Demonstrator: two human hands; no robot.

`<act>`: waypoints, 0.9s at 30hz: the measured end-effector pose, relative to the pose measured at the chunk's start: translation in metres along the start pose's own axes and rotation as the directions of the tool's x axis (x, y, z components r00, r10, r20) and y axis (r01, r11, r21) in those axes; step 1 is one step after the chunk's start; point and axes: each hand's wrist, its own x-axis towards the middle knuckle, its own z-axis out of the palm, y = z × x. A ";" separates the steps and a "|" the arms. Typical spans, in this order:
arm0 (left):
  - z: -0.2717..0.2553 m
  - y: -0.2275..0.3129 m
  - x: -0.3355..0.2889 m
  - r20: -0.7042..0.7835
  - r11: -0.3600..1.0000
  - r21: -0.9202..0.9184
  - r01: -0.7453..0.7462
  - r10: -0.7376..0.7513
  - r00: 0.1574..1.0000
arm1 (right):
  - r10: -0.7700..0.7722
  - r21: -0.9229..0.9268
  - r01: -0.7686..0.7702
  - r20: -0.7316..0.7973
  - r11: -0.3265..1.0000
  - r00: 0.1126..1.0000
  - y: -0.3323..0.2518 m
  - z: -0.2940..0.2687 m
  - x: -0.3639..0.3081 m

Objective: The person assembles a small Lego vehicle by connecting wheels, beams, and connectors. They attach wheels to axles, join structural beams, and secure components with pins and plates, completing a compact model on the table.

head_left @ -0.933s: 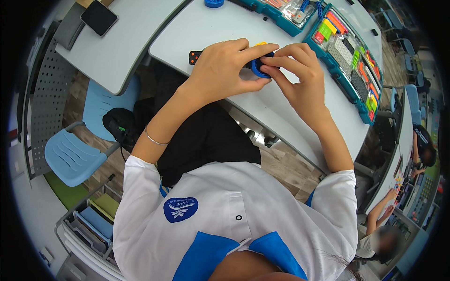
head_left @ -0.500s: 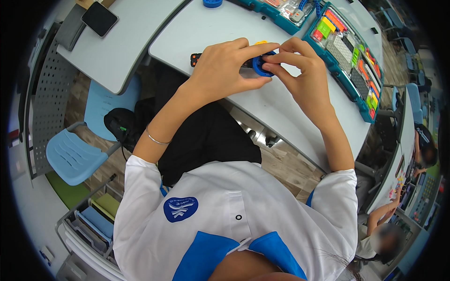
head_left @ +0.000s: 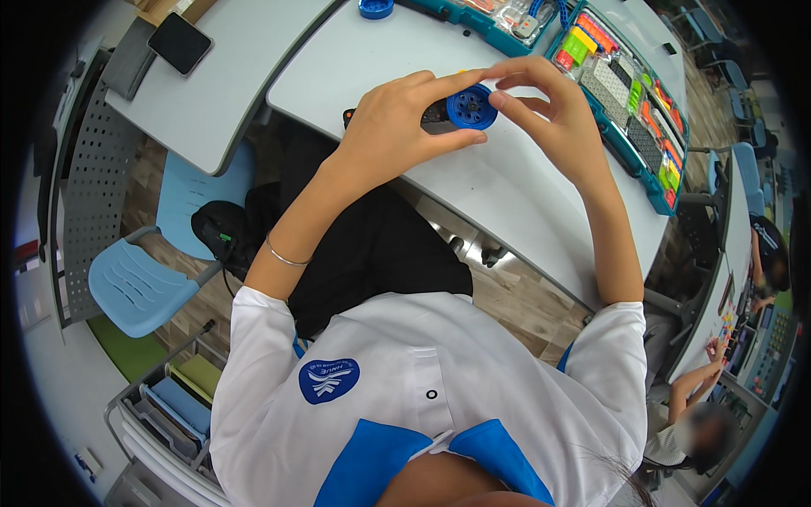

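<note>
Two bare hands at one blue wheel (head_left: pixel 471 106), over the table (head_left: pixel 515 186), toward its near edge and nearer its left corner. Wheel's holed face is turned up to view; a black part (head_left: pixel 435 113) runs behind it under the left palm.

Left hand (head_left: pixel 397 114): wrapped over the black part, apparently holding it; thumb and index reach out on either side of the wheel. Finger undersides hidden. Right hand (head_left: pixel 557 114): fingers bent, thumb tip at the wheel's right rim; touching or just off, cannot tell.

Step in hand, as judged: seating or checking the wheel on the black part; cannot tell if it is fully on. Next move likely calls for the left hand keeping the black part steady while right fingertips press or turn the wheel squarely, without tilting it.

Around: second blue wheel (head_left: pixel 376 8) at the table's far edge, well apart from the hands; teal case (head_left: pixel 661 193) of coloured parts along the right edge.
</note>
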 end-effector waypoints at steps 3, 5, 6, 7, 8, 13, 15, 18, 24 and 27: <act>-0.005 0.006 -0.001 0.034 0.999 0.003 0.032 -0.032 0.999 | 0.061 0.096 -0.064 0.028 0.993 0.998 0.016 0.006 0.002; -0.003 0.002 -0.001 0.013 0.999 -0.024 0.026 -0.025 1.000 | 0.158 0.173 -0.191 0.188 0.966 0.969 0.017 0.005 0.001; -0.002 -0.001 -0.001 0.015 0.997 -0.077 0.031 -0.030 0.999 | 0.210 0.258 -0.275 0.254 0.926 0.944 0.015 0.004 0.003; -0.002 -0.004 0.000 0.018 0.991 -0.130 0.037 -0.035 0.999 | 0.214 0.273 -0.285 0.263 0.919 0.941 0.013 0.005 0.004; -0.001 -0.006 0.001 0.020 0.982 -0.182 0.042 -0.039 0.999 | 0.218 0.288 -0.295 0.271 0.911 0.937 0.011 0.005 0.004; -0.008 -0.001 0.002 0.094 0.976 -0.176 0.130 -0.115 0.989 | 0.175 0.243 -0.237 0.253 0.941 0.952 0.012 0.007 0.004; -0.007 -0.002 0.002 0.098 0.969 -0.203 0.138 -0.120 0.988 | 0.172 0.223 -0.229 0.247 0.947 0.954 0.012 0.007 0.003; -0.006 -0.006 0.002 0.094 0.963 -0.239 0.128 -0.109 0.990 | 0.151 0.203 -0.200 0.235 0.959 0.960 0.017 0.008 0.002; -0.003 -0.004 0.001 0.092 0.951 -0.271 0.151 -0.130 0.987 | 0.130 0.160 -0.171 0.238 0.972 0.963 0.018 0.009 0.001; 0.000 -0.005 0.001 0.064 0.959 -0.257 0.123 -0.110 0.992 | 0.112 0.140 -0.143 0.210 0.980 0.971 0.017 0.012 0.000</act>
